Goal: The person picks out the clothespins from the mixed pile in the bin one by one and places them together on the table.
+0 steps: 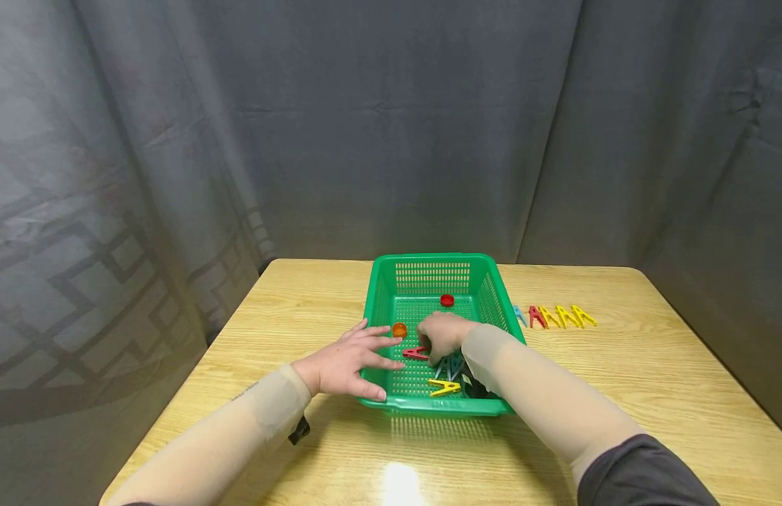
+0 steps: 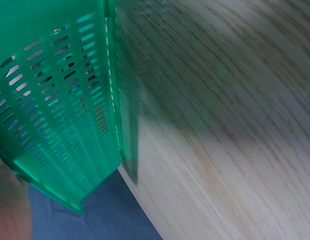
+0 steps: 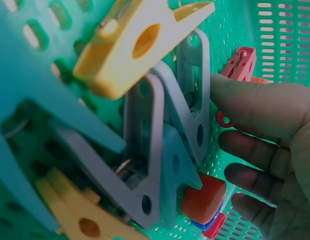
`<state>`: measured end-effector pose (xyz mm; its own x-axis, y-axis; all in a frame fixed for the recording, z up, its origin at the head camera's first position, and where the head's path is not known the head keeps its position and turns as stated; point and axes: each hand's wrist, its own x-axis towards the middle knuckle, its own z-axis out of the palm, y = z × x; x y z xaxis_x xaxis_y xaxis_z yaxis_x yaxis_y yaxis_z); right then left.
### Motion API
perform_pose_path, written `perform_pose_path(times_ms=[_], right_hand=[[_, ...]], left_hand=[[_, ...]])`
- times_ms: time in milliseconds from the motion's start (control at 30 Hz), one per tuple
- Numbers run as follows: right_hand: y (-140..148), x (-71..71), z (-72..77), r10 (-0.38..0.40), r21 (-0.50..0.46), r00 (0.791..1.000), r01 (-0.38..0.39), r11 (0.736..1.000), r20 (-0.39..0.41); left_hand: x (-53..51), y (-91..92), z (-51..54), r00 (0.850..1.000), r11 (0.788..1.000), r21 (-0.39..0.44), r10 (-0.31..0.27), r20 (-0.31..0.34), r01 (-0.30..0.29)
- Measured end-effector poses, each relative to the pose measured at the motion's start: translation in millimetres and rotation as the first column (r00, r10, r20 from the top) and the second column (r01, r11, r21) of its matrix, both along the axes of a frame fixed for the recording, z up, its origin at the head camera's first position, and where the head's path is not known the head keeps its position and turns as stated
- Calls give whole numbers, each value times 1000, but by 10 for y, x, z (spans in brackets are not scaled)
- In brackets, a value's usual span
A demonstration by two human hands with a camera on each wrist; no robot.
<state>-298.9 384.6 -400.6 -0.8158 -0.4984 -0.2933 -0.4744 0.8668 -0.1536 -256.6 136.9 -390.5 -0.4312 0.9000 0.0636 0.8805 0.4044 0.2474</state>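
A green plastic basket (image 1: pixel 422 403) stands on the table. My left hand (image 1: pixel 346 362), fingers spread and straight, lies over its left rim. Inside the basket my right hand (image 1: pixel 444 332) reaches down with loosely bent fingers. In the right wrist view a gap separates its thumb (image 3: pixel 265 105) from the fingers, with nothing seen between them. Close by are a red clothespin (image 1: pixel 414 353), grey clothespins (image 3: pixel 156 115), a yellow clothespin (image 1: pixel 444 387) and a blue-green clothespin (image 3: pixel 182 172). An orange cap (image 1: pixel 400 331) and a red cap (image 1: pixel 447 300) lie farther back.
Right of the basket, a light blue clothespin (image 1: pixel 520 315), a red clothespin (image 1: pixel 537 317) and several yellow clothespins (image 1: pixel 564 317) form a row on the wooden table (image 1: pixel 643 372). Grey curtains (image 1: pixel 391 140) hang behind. An orange piece (image 3: pixel 204 198) lies low in the basket.
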Motion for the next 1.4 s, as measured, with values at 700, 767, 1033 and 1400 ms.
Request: perform_pose_path(times_ms=[700, 767, 1033, 1400], right_hand=[[-16, -19, -26, 12, -43, 1000, -11, 999, 15], [-18, -15, -20, 8, -42, 1000, -8, 999, 11], [-23, 8, 41, -8, -65, 1000, 9, 998, 15], [33, -35, 151, -8, -220, 1000, 10, 975, 9]], left_hand=[[-15, -1, -21, 1000, 1000, 8, -2, 6, 2], [-15, 0, -22, 1000, 1000, 8, -3, 4, 2], [-9, 0, -12, 1000, 1000, -1, 6, -8, -6], [-16, -7, -11, 1000, 1000, -2, -6, -24, 6]])
